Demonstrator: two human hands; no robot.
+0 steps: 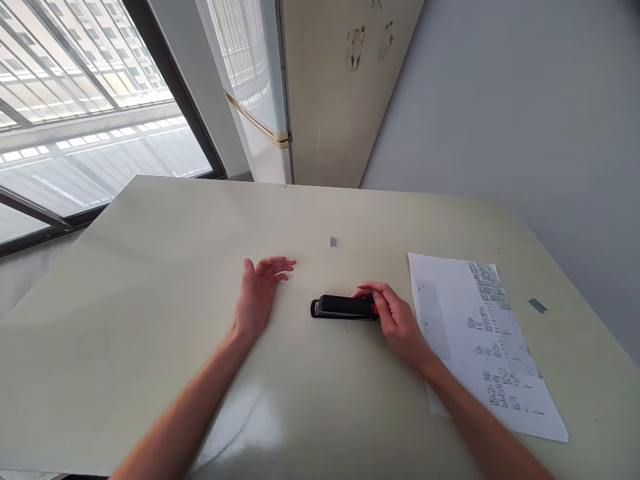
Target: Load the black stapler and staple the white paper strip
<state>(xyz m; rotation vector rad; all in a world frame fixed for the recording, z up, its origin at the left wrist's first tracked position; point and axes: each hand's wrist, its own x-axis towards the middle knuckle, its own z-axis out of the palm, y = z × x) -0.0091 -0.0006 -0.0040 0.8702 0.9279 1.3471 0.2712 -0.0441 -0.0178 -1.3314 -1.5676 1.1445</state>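
A black stapler (346, 306) lies on its base on the table, its long side running left to right. My right hand (393, 317) is closed around its right end, where a bit of red shows by the fingers. To the left of the stapler, my left hand (260, 293) rests on its edge with fingers apart and holds nothing. Beyond the stapler sits a small grey strip of staples (333, 241). Printed paper sheets (480, 340) lie to the right, partly under my right forearm.
Another grey strip of staples (538, 305) lies right of the paper. The pale glossy table (150, 300) fills the lower view. Behind its far edge stands a refrigerator (330, 100), with a grey wall (510, 100) to the right and a window (85, 87) to the left.
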